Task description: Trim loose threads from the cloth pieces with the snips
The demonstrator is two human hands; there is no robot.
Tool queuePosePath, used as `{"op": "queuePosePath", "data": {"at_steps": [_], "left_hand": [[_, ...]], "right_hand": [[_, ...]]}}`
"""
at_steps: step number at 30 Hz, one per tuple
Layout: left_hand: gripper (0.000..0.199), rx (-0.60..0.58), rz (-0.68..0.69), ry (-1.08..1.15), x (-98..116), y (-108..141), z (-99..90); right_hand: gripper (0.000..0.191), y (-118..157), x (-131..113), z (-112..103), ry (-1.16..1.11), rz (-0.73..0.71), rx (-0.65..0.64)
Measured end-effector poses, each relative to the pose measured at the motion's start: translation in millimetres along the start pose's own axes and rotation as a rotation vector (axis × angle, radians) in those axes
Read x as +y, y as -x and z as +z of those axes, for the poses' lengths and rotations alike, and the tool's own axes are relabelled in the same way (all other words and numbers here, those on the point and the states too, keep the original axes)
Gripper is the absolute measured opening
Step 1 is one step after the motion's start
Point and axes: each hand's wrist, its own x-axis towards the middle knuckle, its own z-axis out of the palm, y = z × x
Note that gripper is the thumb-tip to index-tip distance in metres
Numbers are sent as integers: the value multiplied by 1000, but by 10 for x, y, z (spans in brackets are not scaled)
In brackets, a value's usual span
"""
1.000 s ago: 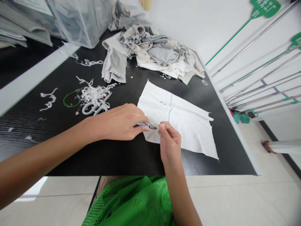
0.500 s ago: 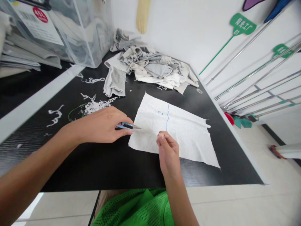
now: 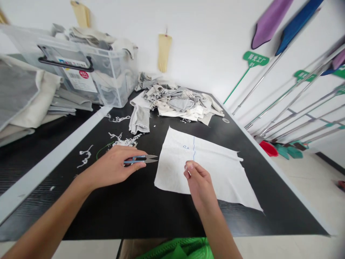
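Note:
My left hand (image 3: 114, 164) grips small blue thread snips (image 3: 138, 159), whose blades are apart and point right, just short of the cloth's left edge. A white cloth (image 3: 172, 169) with a blue line and small blue marks lies flat on the black table (image 3: 129, 212). Over the cloth, near the lower end of that line, my right hand (image 3: 198, 178) is closed in a pinch; a tiny whitish bit shows at its fingertips, too small to name. White thread scraps (image 3: 124, 141) are heaped behind my left hand.
Grey and white cloths (image 3: 180, 102) are piled at the table's back, beside a clear bin (image 3: 107, 77) filled with cloths. More folded cloths (image 3: 29, 95) lie at the left. Long-handled tools (image 3: 269, 108) line the wall on the right.
The view has tilted up, showing more of the bin and wall. My left hand with the snips has drawn back left from the cloth and my right hand, and the blades are wider apart.

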Motion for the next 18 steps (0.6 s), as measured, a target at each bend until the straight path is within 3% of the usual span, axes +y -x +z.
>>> {"op": "queuePosePath", "data": {"at_steps": [5, 12, 15, 18], "left_hand": [[38, 68, -87, -21, -91, 141, 19], [34, -57, -184, -84, -163, 212, 100], [30, -98, -162, -137, -139, 246, 201], [29, -120, -121, -180, -98, 278, 283]], "right_hand": [[22, -315, -347, 137, 198, -32, -71], [31, -1156, -772, 511, 440, -97, -162], [32, -1536, -791, 783, 532, -119, -264], [28, -1847, -619, 1110, 671, -154, -447]]}}
